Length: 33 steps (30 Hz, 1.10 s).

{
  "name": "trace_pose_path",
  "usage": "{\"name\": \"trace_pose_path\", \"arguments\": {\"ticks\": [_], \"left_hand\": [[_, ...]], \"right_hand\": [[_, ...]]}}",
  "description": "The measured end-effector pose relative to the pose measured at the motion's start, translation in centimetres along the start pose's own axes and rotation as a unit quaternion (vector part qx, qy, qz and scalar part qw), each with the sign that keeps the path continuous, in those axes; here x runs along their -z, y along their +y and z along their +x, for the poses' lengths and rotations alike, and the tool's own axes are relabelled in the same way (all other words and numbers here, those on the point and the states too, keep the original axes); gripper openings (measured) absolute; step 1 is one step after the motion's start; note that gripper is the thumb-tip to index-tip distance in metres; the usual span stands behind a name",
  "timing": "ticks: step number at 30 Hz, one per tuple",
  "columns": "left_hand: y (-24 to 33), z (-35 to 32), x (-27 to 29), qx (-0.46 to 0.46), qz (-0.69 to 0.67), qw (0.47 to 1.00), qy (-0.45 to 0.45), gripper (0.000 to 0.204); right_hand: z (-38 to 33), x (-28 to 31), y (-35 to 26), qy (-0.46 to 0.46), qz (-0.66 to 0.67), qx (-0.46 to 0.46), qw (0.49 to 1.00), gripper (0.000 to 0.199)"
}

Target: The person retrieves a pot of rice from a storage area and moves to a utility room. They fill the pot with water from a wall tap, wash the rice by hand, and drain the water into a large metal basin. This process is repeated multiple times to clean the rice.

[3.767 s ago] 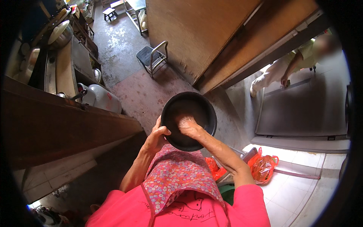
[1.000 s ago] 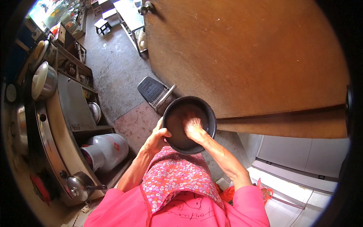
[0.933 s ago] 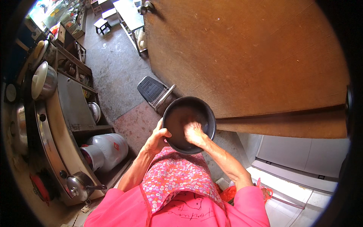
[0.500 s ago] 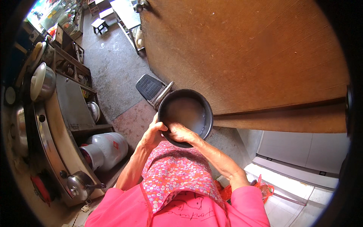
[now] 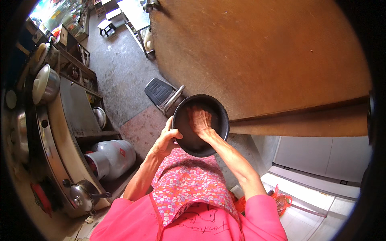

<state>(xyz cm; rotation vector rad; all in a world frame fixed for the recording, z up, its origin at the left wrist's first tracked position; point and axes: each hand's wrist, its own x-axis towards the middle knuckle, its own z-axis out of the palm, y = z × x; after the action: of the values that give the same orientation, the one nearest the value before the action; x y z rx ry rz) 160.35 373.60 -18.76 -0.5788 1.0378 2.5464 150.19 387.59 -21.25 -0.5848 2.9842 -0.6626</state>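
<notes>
My right hand (image 5: 200, 121) reaches into the dark pot (image 5: 225, 126), fingers extended and slightly parted, tips too dim to read; my left hand (image 5: 165, 140) pinches its left rim. The pot is held before my patterned apron (image 5: 189, 180). The step appears to be hand-stirring; the next move calls for a steady rim grip.

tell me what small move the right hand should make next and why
Probably a gentle sweep of the right hand around inside the dark pot: it is inside, reaching toward the far wall, and the left hand grips the pot's left rim with the thumb over it, which should steady it.
</notes>
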Motion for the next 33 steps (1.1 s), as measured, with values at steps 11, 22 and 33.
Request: {"name": "trace_pose_path", "arguments": {"ticks": [11, 22, 33], "left_hand": [[-1.5, -0.6, -0.2, 0.005, 0.019, 0.999, 0.032, 0.080], [-1.0, 0.9, 0.6, 0.015, -0.035, 0.999, -0.015, 0.071], [2.1, 0.9, 1.9, 0.089, 0.060, 0.994, -0.035, 0.083]], "right_hand": [[-1.5, -4.3, 4.1, -0.063, -0.070, 0.131, 0.987, 0.021], [-7.1, 0.1, -1.6, -0.216, 0.436, 0.040, 0.873, 0.031], [-7.8, 6.2, 8.9, -0.379, 0.241, 0.313, 0.837, 0.043]]}}
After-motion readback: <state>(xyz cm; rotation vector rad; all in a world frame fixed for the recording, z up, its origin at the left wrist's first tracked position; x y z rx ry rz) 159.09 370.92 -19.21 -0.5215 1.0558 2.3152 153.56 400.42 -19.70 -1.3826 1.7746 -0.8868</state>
